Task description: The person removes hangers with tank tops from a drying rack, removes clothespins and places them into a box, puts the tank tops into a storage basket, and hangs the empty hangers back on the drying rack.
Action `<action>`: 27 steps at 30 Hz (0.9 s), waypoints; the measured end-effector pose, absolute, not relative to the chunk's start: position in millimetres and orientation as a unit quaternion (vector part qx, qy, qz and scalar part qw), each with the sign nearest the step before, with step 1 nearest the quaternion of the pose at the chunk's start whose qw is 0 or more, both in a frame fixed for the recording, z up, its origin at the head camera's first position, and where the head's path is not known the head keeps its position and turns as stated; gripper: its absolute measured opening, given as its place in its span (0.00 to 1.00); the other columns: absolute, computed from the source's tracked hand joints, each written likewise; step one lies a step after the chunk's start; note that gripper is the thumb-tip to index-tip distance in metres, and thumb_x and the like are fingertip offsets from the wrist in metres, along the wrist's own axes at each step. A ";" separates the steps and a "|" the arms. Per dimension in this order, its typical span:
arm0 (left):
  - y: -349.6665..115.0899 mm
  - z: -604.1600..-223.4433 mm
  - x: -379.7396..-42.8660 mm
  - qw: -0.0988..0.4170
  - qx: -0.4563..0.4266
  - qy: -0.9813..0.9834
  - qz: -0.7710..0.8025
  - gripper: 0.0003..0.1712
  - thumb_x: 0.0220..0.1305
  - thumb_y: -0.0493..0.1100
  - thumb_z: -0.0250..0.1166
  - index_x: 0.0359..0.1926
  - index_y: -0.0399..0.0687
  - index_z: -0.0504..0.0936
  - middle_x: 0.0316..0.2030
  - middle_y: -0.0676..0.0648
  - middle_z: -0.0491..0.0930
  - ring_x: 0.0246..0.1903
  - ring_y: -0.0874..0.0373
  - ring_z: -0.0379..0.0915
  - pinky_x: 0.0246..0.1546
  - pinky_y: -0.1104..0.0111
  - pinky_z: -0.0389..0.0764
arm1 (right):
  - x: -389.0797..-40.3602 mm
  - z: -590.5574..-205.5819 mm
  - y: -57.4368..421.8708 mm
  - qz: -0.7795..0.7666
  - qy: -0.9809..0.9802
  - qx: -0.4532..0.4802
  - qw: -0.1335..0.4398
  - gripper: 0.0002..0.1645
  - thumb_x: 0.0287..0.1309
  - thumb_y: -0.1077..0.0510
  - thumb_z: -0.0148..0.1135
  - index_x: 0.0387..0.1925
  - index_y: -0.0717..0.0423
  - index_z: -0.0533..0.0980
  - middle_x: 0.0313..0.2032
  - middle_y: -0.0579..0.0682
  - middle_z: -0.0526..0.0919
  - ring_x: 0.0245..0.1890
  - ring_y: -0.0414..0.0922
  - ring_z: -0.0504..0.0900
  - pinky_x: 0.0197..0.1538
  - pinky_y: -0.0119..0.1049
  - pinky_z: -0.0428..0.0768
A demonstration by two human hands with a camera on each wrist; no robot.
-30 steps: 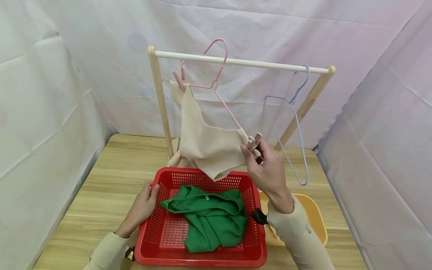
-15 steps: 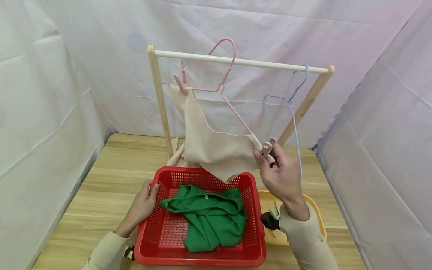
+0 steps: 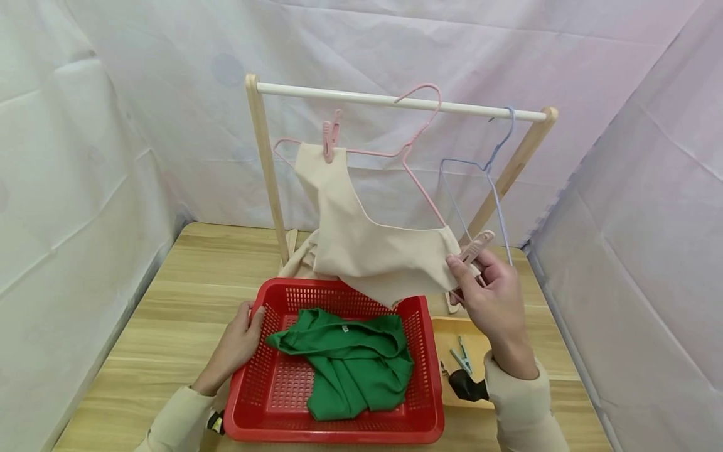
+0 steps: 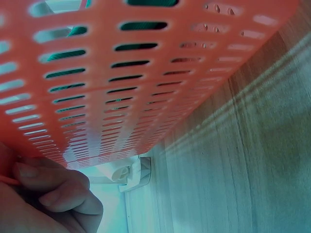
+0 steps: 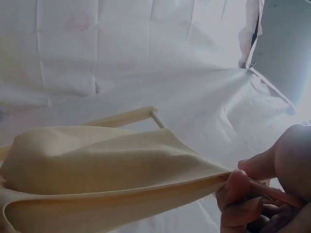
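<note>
A cream sleeveless top (image 3: 373, 251) hangs on a pink hanger (image 3: 420, 182), whose hook is at the white rail. One pink clothespin (image 3: 329, 139) is clipped over its left strap. At the hanger's lower right end, my right hand (image 3: 497, 301) pinches the other strap; a second pink clothespin (image 3: 477, 247) stands at the fingertips. In the right wrist view, the cloth (image 5: 107, 165) stretches taut toward that hand. My left hand (image 3: 237, 342) grips the left rim of a red basket (image 3: 333, 434). Inside lies a crumpled green garment (image 3: 356, 370). The left wrist view shows curled fingers (image 4: 63, 189) at the basket wall.
The wood-framed rack has a white rail (image 3: 361, 98). A blue hanger (image 3: 490, 169) hangs near its right end, behind my right hand. Right of the basket, a yellow tray (image 3: 460, 326) holds a light-blue clothespin (image 3: 462, 356), partly covered by my wrist. White cloth walls surround the table (image 3: 152, 326).
My right hand has moved rightward, drawing the hanger and top with it. The hook has slid right at the rail, and the top now faces me more. My left hand has stayed on the basket.
</note>
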State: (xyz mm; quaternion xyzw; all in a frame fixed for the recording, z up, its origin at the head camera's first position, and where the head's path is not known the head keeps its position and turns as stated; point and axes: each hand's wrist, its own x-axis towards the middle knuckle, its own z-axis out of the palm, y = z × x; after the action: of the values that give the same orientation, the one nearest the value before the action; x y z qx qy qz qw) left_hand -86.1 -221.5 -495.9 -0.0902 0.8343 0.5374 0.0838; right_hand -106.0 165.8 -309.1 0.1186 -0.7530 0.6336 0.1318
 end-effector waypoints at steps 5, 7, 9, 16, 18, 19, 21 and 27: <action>-221.7 -497.3 -86.7 0.089 -0.096 0.825 0.549 0.24 0.79 0.56 0.41 0.61 0.43 0.61 0.38 0.33 0.76 0.22 0.46 0.82 0.18 0.57 0.83 | -98.5 -304.9 172.8 0.657 -0.745 0.065 0.100 0.11 0.67 0.60 0.61 0.39 0.68 0.75 0.21 0.51 0.79 0.12 0.41 0.73 0.16 0.29 0.71; -221.9 -497.6 -87.2 0.092 -0.097 0.822 0.554 0.24 0.79 0.57 0.41 0.61 0.43 0.61 0.38 0.33 0.76 0.22 0.45 0.83 0.18 0.57 0.83 | -95.4 -303.2 175.9 0.663 -0.741 0.053 0.087 0.12 0.67 0.59 0.61 0.39 0.68 0.75 0.21 0.51 0.79 0.12 0.41 0.73 0.15 0.29 0.70; -222.0 -497.6 -87.7 0.091 -0.097 0.822 0.554 0.25 0.79 0.57 0.41 0.61 0.42 0.61 0.39 0.33 0.76 0.22 0.46 0.82 0.18 0.57 0.83 | -93.0 -301.9 179.1 0.669 -0.738 0.046 0.077 0.13 0.68 0.59 0.61 0.40 0.68 0.75 0.21 0.50 0.79 0.12 0.40 0.72 0.15 0.29 0.69; -222.9 -498.3 -88.4 0.091 -0.094 0.827 0.547 0.25 0.79 0.56 0.41 0.62 0.43 0.61 0.39 0.33 0.76 0.22 0.47 0.82 0.18 0.58 0.83 | -86.4 -300.4 190.5 0.696 -0.714 0.047 0.055 0.10 0.68 0.61 0.60 0.43 0.67 0.75 0.23 0.50 0.81 0.12 0.40 0.71 0.14 0.31 0.66; -223.0 -498.3 -88.2 0.091 -0.093 0.827 0.547 0.25 0.79 0.56 0.41 0.62 0.42 0.61 0.39 0.33 0.76 0.22 0.47 0.82 0.18 0.58 0.83 | -86.1 -300.8 194.1 0.715 -0.695 0.058 0.049 0.06 0.69 0.64 0.58 0.42 0.65 0.76 0.24 0.50 0.82 0.11 0.40 0.71 0.14 0.32 0.64; -222.9 -498.2 -88.1 0.090 -0.094 0.827 0.547 0.25 0.79 0.56 0.41 0.62 0.42 0.61 0.39 0.33 0.76 0.22 0.47 0.82 0.18 0.58 0.83 | -86.1 -301.2 196.1 0.724 -0.685 0.067 0.047 0.05 0.69 0.66 0.57 0.42 0.65 0.77 0.24 0.50 0.82 0.11 0.40 0.71 0.13 0.33 0.62; -222.8 -498.1 -87.8 0.091 -0.094 0.827 0.547 0.25 0.79 0.56 0.41 0.62 0.43 0.61 0.39 0.33 0.76 0.22 0.47 0.82 0.18 0.58 0.83 | -86.6 -302.4 200.4 0.744 -0.662 0.088 0.040 0.06 0.69 0.69 0.53 0.41 0.64 0.77 0.25 0.50 0.83 0.11 0.39 0.70 0.13 0.36 0.57; -221.7 -496.0 -87.7 0.095 -0.098 0.827 0.546 0.25 0.79 0.56 0.41 0.62 0.43 0.61 0.38 0.33 0.76 0.22 0.47 0.83 0.18 0.57 0.83 | -87.7 -306.2 212.4 0.769 -0.625 0.132 0.020 0.11 0.69 0.74 0.47 0.40 0.66 0.77 0.25 0.51 0.84 0.10 0.37 0.70 0.13 0.40 0.49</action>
State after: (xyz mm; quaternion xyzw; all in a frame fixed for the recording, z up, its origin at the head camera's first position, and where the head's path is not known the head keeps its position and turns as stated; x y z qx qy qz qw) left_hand -87.7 -221.7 -496.0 -0.0979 0.8268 0.5457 0.0946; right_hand -87.7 212.4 -306.2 0.1320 -0.6250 0.7691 0.0202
